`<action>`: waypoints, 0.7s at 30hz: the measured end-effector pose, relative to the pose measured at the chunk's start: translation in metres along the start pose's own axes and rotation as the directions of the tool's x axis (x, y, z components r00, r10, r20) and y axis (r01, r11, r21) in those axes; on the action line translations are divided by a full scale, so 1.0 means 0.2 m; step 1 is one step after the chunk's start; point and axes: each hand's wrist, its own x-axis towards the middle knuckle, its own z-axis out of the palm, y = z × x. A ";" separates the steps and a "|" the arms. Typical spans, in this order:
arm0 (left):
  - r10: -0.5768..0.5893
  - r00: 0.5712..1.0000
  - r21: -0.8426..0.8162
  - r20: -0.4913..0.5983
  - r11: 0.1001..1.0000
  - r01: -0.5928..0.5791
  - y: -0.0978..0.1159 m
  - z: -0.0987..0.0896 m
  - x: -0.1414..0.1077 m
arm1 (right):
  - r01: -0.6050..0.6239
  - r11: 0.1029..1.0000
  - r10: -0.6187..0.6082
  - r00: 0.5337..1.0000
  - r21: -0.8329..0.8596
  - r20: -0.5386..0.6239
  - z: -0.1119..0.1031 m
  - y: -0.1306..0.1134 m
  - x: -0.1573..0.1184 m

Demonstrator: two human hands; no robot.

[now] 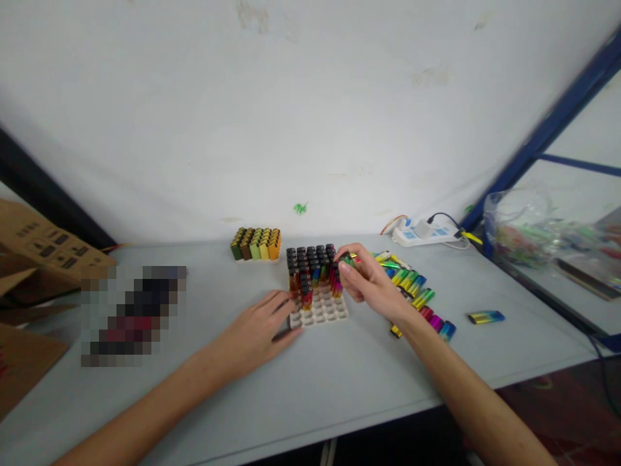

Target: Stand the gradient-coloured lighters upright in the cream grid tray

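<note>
A white tray (320,314) with round holes sits in the middle of the table, its back rows filled with upright black-topped lighters (310,259). My left hand (269,321) grips the tray's left side, fingers over the edge and thumb by the front corner. Above the tray's right side, my right hand (366,281) pinches a lighter (347,259) with a dark top and a greenish body; the fingers hide part of it. Just right of this hand lies a loose heap of shiny coloured lighters (424,298), partly covered by my forearm.
A second block of green, brown and yellow lighters (255,244) stands behind on the left. One lighter (486,317) lies apart on the right. A power strip (427,232) is near the wall. Cardboard boxes (43,239) stand left, a plastic bag (524,226) right.
</note>
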 end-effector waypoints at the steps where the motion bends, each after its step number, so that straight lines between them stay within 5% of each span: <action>1: 0.001 1.000 0.003 0.004 1.000 -0.001 0.00 0.00 0.00 | -0.015 1.000 0.015 1.000 0.010 -0.026 0.01 0.00 0.00; 10: 0.018 1.000 0.012 -0.013 1.000 -0.018 -0.01 0.01 0.00 | -0.114 0.992 0.124 0.968 0.056 -0.219 0.10 0.04 0.04; 21: 0.012 1.000 -0.002 -0.007 1.000 -0.012 -0.01 0.00 0.00 | -0.111 0.991 0.122 0.978 0.071 -0.172 0.10 0.02 0.05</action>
